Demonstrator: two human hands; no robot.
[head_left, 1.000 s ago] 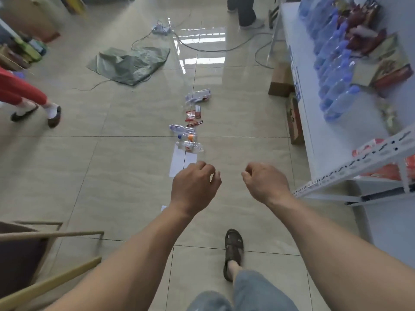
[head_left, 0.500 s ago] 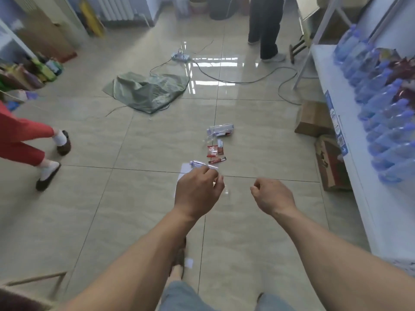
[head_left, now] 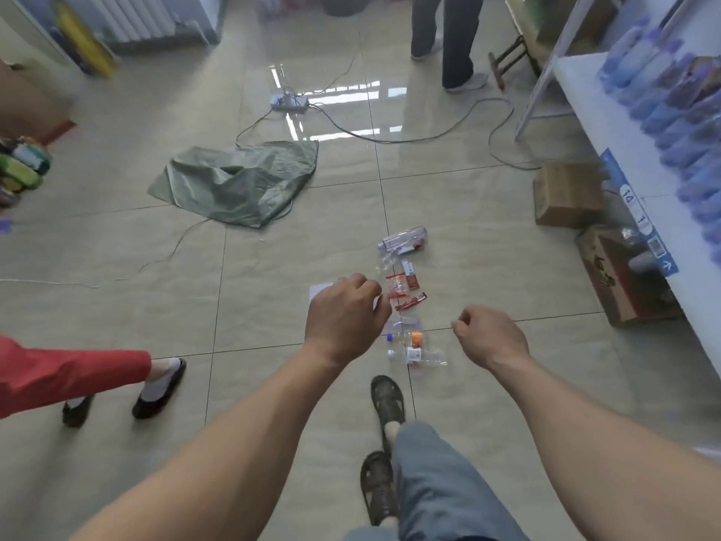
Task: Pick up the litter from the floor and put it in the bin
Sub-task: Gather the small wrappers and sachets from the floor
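A line of litter lies on the tiled floor just ahead of me. At its far end is a crushed clear bottle [head_left: 404, 238]. Red snack wrappers [head_left: 402, 285] come after it. Small clear bottles [head_left: 416, 355] with an orange cap lie nearest my feet. A white paper sheet [head_left: 320, 291] shows partly behind my left hand. My left hand [head_left: 345, 322] hovers above the litter with its fingers curled, holding nothing. My right hand [head_left: 487, 337] is to the right of the litter, also curled and empty. No bin is clearly visible.
A crumpled green sack [head_left: 238, 181] lies ahead on the left, with a power strip [head_left: 290, 102] and cables beyond it. Cardboard boxes [head_left: 567, 193] sit under the white shelf [head_left: 608, 123] of blue bottles on the right. A person in red trousers [head_left: 74, 374] walks at left; another person [head_left: 448, 37] stands far ahead.
I have stepped forward and the litter now lies directly under my hands. The person in red has walked closer on the left. Both hands stay curled and empty.
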